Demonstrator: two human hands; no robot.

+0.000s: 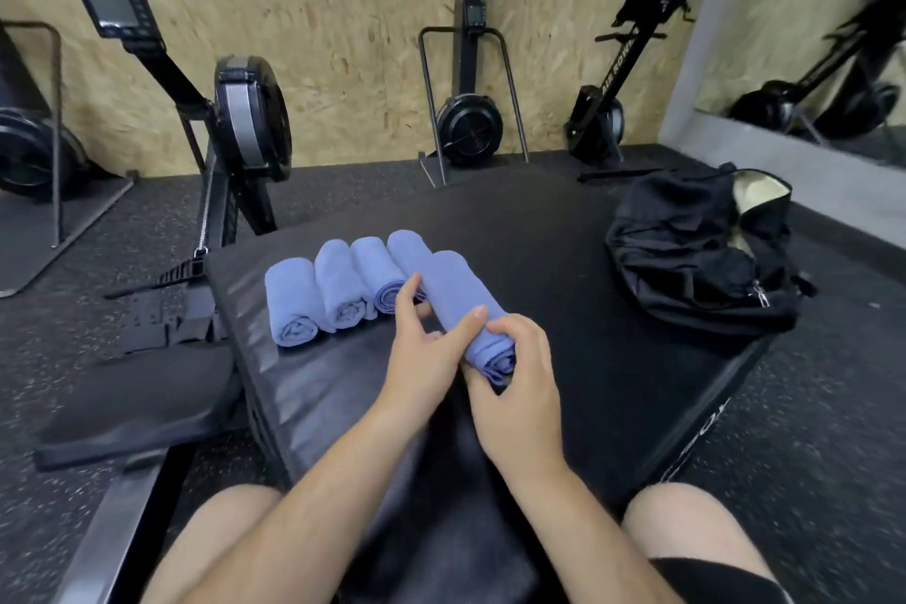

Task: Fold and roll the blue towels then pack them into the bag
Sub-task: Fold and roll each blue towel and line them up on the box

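Note:
Several rolled blue towels (338, 289) lie side by side on a black padded box (564, 260). One more rolled blue towel (456, 294) lies at the right end of the row. My right hand (519, 378) grips its near end, thumb over the top of the roll. My left hand (421, 348) has its fingers against the roll's left side, with the index finger pointing up past it. A black duffel bag (696, 255) sits unzipped at the box's far right corner, pale lining showing in its opening.
Rowing machines (245, 123) stand along the chipboard wall behind the box. A black mat (142, 402) lies to the left on the speckled rubber floor. A mirror (823, 29) is at the far right. My bare knees frame the box's near edge.

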